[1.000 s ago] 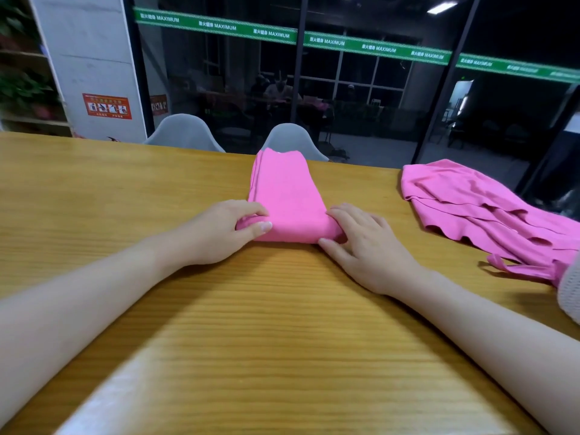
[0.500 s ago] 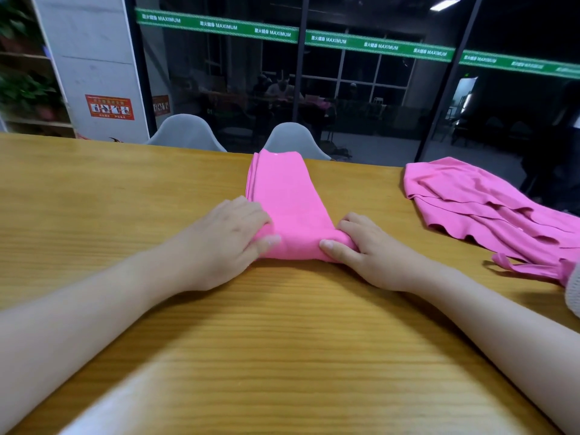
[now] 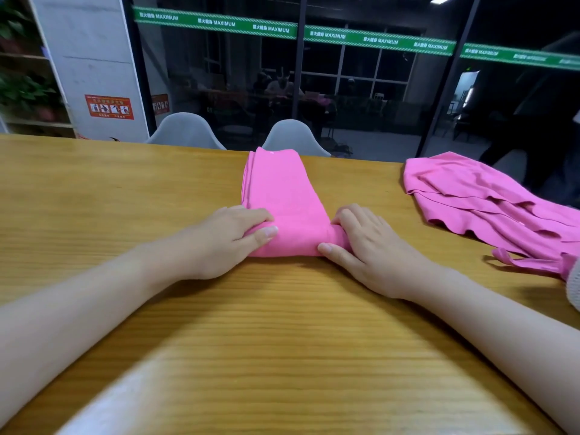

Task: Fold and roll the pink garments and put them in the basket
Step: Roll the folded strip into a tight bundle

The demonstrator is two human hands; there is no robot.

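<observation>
A pink garment (image 3: 282,196), folded into a long narrow strip, lies on the wooden table (image 3: 125,189) and runs away from me. Its near end is turned up into a short roll. My left hand (image 3: 229,240) grips the left end of that roll, thumb in front and fingers over the top. My right hand (image 3: 364,243) grips the right end the same way. A second pink garment (image 3: 489,202) lies loose and unfolded at the right. No basket is in view.
Two grey chair backs (image 3: 292,136) stand behind the table's far edge, in front of a dark glass wall. A pale knitted object (image 3: 572,284) shows at the right border. Bare wood stretches to the left and toward me.
Both hands have shifted a little along the strip with the roll between them. The roll at the near end looks slightly thicker than a second ago.
</observation>
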